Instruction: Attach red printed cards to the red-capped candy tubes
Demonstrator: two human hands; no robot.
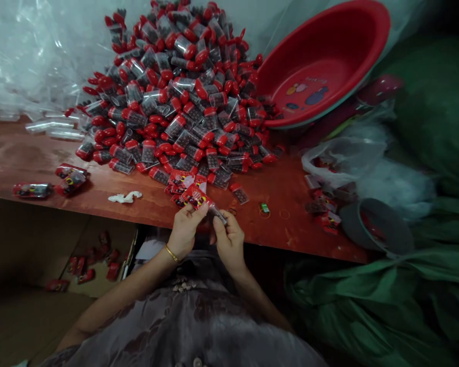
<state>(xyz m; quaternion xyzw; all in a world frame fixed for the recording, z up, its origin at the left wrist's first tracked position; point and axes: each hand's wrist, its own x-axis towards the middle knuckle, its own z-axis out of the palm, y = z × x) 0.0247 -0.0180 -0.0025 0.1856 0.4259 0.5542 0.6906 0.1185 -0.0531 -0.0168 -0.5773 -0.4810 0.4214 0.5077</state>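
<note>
My left hand point(184, 230) pinches a small red printed packet point(194, 197) at the near edge of the wooden table point(279, 201). My right hand point(229, 238) holds a small clear tube point(219, 214) with a dark filling, its end at the packet's opening. A gold bangle sits on my left wrist. A few more red packets point(181, 179) lie on the table just beyond my hands. Behind them rises a big heap of clear tubes with red caps point(179, 92).
A red plastic basin point(321, 61) leans at the back right. Finished packets lie at the table's left point(71, 178) and in a cardboard box point(95, 260) below. Clear plastic sleeves pile at the back left point(30, 61). A grey bowl point(375, 224) and plastic bags sit at right, beside green cloth.
</note>
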